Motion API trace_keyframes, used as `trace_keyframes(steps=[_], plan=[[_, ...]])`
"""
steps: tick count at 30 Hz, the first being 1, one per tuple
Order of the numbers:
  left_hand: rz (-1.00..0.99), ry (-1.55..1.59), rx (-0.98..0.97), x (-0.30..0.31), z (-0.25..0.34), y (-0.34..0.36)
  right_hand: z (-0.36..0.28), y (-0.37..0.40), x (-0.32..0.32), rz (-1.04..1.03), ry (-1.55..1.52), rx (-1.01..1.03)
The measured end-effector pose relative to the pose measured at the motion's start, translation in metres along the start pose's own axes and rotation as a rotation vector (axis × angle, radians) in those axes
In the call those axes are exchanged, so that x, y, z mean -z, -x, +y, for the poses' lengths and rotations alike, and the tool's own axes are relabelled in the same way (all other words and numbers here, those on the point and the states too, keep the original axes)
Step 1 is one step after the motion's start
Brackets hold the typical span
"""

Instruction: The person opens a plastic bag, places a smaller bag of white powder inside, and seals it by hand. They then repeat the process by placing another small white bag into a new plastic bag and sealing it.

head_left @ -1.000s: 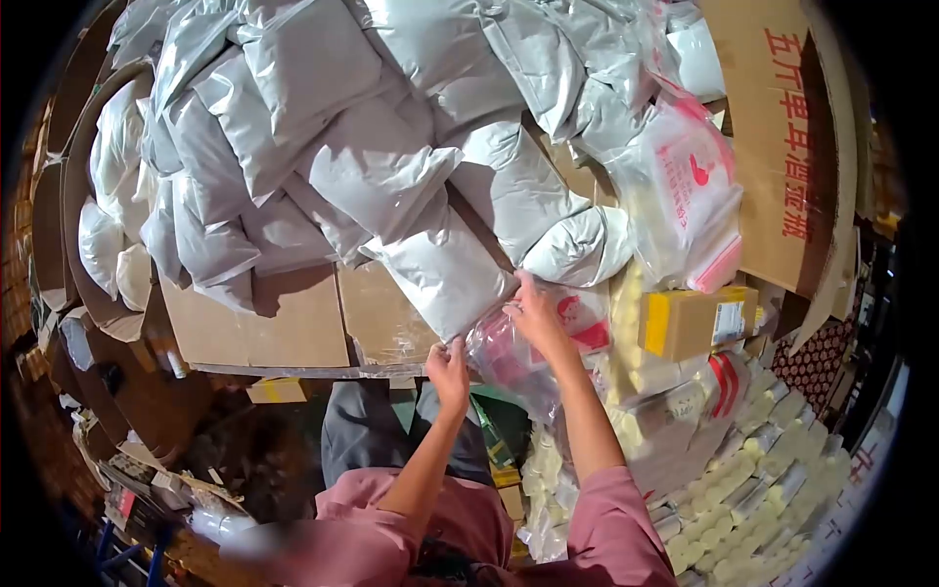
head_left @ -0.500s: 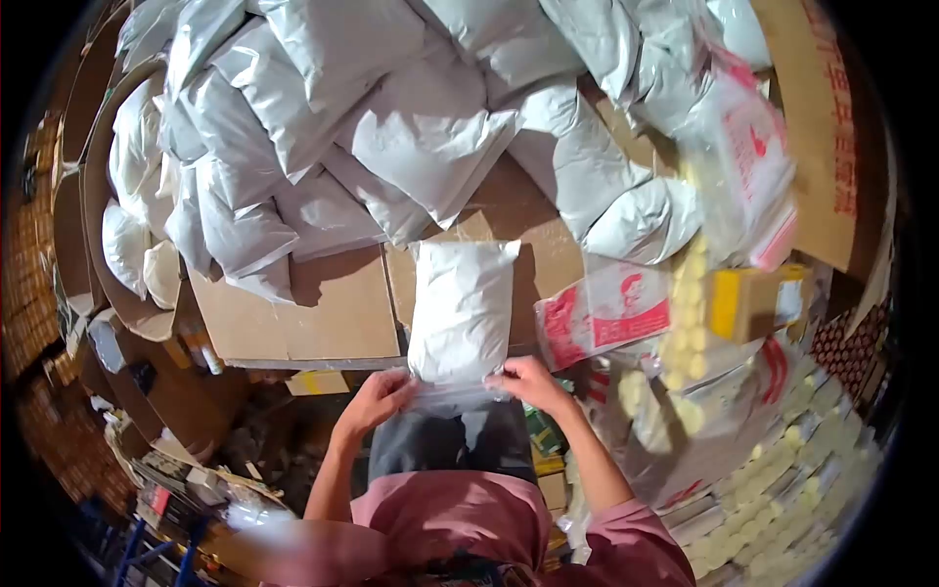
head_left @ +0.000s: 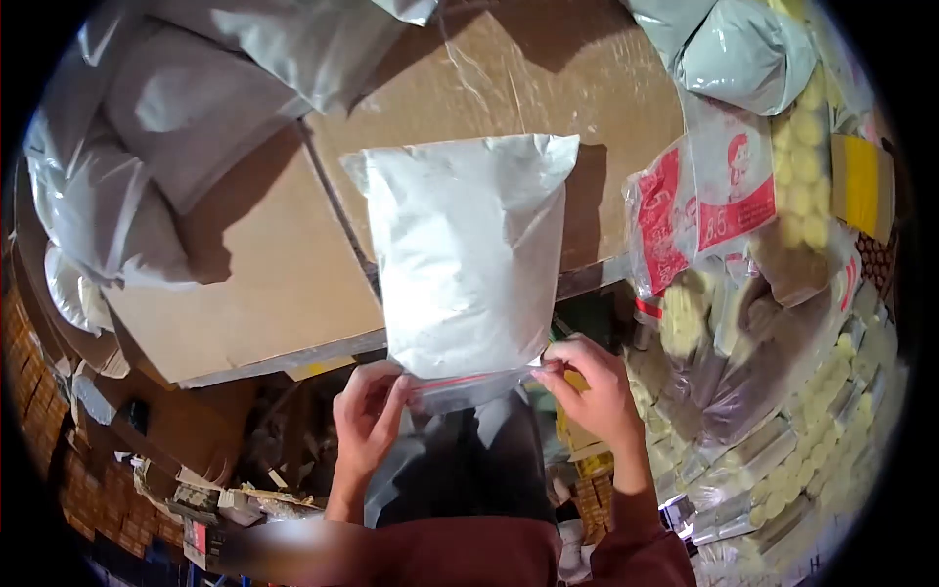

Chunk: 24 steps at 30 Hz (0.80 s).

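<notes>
A plump white bag (head_left: 469, 254) lies on the cardboard surface (head_left: 245, 279), its lower end over the front edge. That end has a clear flap with a red strip (head_left: 465, 383). My left hand (head_left: 372, 411) pinches the flap's left corner between thumb and fingers. At the right corner, my right hand (head_left: 592, 386) grips the same flap, fingers closed on it.
More filled white bags (head_left: 186, 108) are heaped at the upper left, and another (head_left: 748, 54) sits at the upper right. A clear bag with red print (head_left: 734, 186) hangs at the right, near stacked pale yellow rolls (head_left: 802, 460). A yellow-banded box (head_left: 861, 186) stands beyond.
The view has come closer to the white bag, which looks larger. Both hands still hold its lower corners and now appear farther apart.
</notes>
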<state>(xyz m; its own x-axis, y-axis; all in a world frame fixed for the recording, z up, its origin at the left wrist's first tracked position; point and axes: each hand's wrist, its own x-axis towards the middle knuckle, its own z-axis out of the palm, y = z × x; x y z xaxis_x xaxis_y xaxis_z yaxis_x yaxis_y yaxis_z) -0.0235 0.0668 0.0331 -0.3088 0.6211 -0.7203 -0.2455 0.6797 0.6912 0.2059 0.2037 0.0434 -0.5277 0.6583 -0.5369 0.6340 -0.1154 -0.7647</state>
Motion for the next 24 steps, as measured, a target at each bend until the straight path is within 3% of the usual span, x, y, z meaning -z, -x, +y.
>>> trace_keyframes(steps=[2,4,8,9,13,16,20,21,24], plan=[[0.059,0.012,-0.067,-0.006,-0.01,0.003,-0.012,-0.004,-0.002,0.118,0.187,0.063],[0.005,-0.223,-0.245,0.001,-0.026,0.004,-0.008,0.001,-0.005,0.107,0.222,0.019],[-0.044,-0.146,-0.074,-0.002,0.004,0.002,-0.005,0.001,-0.009,0.114,0.171,0.021],[-0.017,-0.109,0.059,-0.003,0.011,0.002,-0.003,0.001,-0.012,0.128,0.155,0.028],[-0.06,-0.453,-0.129,0.002,0.025,-0.005,0.003,0.004,-0.025,0.21,0.149,0.113],[-0.097,-0.646,-0.157,0.003,0.035,-0.01,0.005,0.002,-0.033,0.269,0.102,0.114],[-0.152,-0.578,-0.164,0.001,0.037,-0.018,0.008,0.005,-0.034,0.269,-0.095,0.035],[-0.08,-0.5,-0.241,-0.004,0.027,-0.019,0.007,0.006,-0.036,0.29,-0.178,0.003],[0.038,-0.328,-0.183,-0.009,0.015,-0.011,0.019,0.008,-0.04,0.318,-0.37,-0.042]])
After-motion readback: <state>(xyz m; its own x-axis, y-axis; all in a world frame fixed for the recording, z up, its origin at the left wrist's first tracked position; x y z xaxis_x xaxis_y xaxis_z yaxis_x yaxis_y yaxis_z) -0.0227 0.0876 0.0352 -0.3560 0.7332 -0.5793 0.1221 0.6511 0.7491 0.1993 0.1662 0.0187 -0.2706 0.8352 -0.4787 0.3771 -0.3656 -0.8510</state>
